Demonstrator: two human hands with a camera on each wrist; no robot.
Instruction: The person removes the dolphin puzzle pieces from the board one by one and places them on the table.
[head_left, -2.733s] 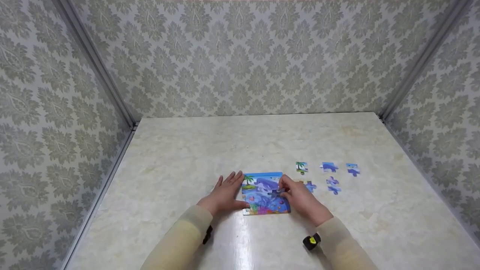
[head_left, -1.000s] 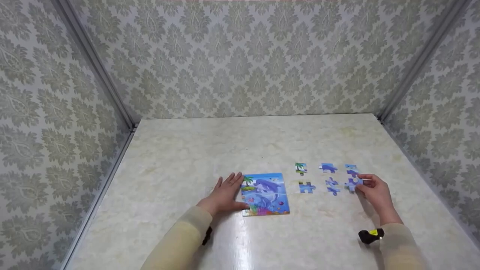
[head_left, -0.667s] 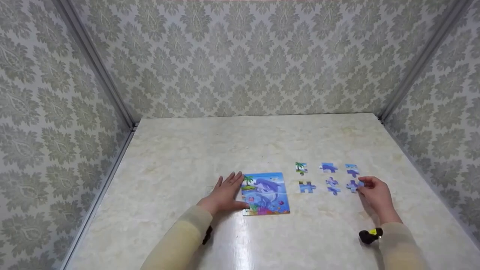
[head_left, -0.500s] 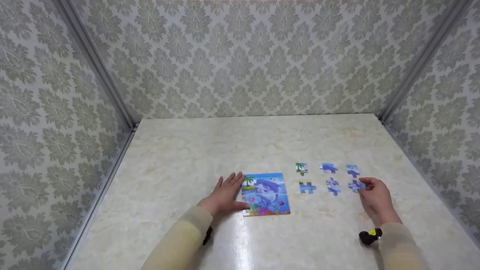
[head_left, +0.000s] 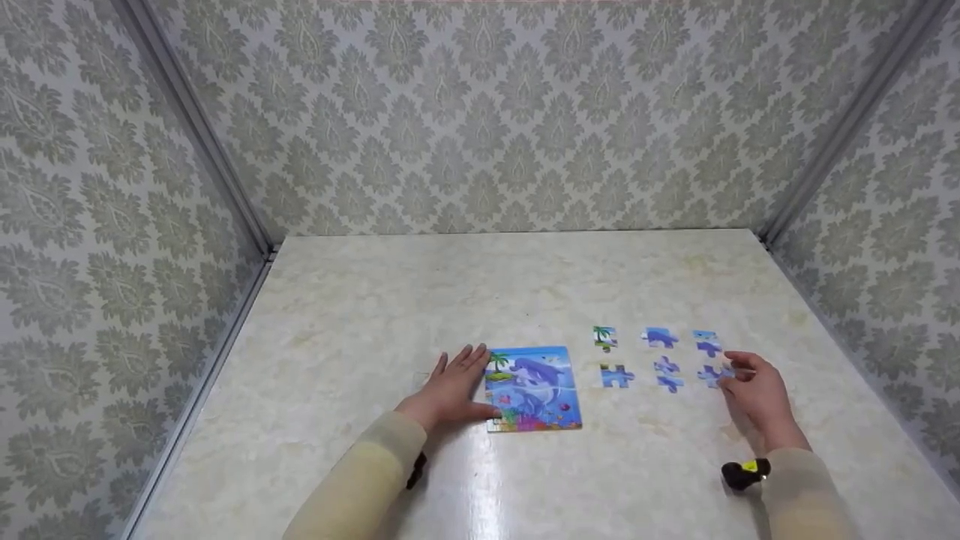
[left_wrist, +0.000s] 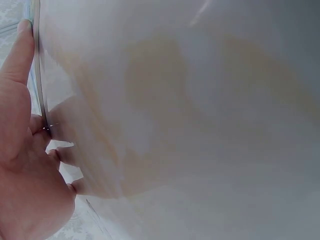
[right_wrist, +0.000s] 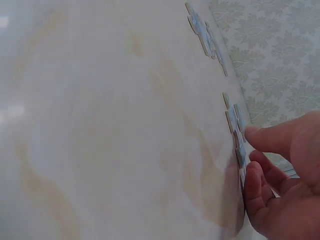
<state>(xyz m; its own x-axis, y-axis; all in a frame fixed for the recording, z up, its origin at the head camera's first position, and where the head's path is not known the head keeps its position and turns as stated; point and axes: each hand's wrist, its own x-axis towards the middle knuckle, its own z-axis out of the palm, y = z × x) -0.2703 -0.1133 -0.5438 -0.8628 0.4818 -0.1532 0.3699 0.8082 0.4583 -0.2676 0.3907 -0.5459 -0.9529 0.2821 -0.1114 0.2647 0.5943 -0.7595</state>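
Observation:
My left hand (head_left: 447,390) lies spread along the left edge of a square dolphin puzzle board (head_left: 534,386), fingertips at its upper corner and the thumb on its lower left; in the left wrist view the thumb (left_wrist: 17,55) reaches along the board's edge. At the right, my right hand (head_left: 761,394) pinches the right side of a blue and purple puzzle piece (head_left: 711,376) on the table. In the right wrist view the thumb (right_wrist: 267,139) is right at a piece, with the other fingers curled below.
Several loose puzzle pieces lie in two rows right of the board: a palm tree piece (head_left: 604,337), dolphin pieces (head_left: 660,337) and a blue tabbed piece (head_left: 616,376) among them. The marbled table (head_left: 375,300) is bordered by patterned wall panels (head_left: 480,135).
My right hand moved from the board to the far right of the loose pieces, setting a piece down there and shifting it slightly right. The left hand stayed at the board.

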